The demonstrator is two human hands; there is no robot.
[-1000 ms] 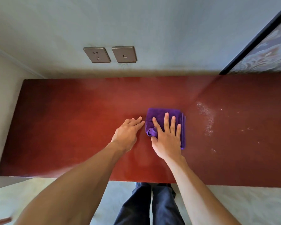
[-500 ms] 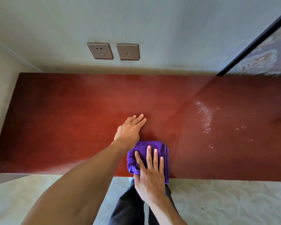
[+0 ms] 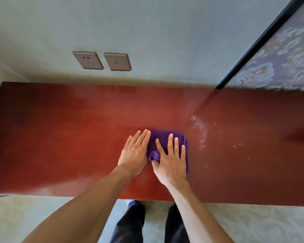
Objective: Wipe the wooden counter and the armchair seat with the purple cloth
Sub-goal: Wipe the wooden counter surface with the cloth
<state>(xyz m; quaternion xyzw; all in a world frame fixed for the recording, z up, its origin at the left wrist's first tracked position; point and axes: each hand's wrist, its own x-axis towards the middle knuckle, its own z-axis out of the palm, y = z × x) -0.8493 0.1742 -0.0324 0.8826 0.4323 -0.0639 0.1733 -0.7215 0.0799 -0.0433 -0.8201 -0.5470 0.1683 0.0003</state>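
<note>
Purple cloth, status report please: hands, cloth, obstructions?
Right hand flat on purple cloth; left hand flat on wooden counter beside it. Cloth folded, mid-counter. White specks on counter to its right.

Soft even light; sheen on counter (image 3: 98,116); edges bowed, right perhaps blurred.

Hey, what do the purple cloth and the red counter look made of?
Purple cloth: soft fuzzy fabric, likely microfibre or terry; it folds in thick plush layers. Counter: seemingly wood or veneer, reddish-brown stain, semi-gloss; faint grain and a soft sheen show.
</note>
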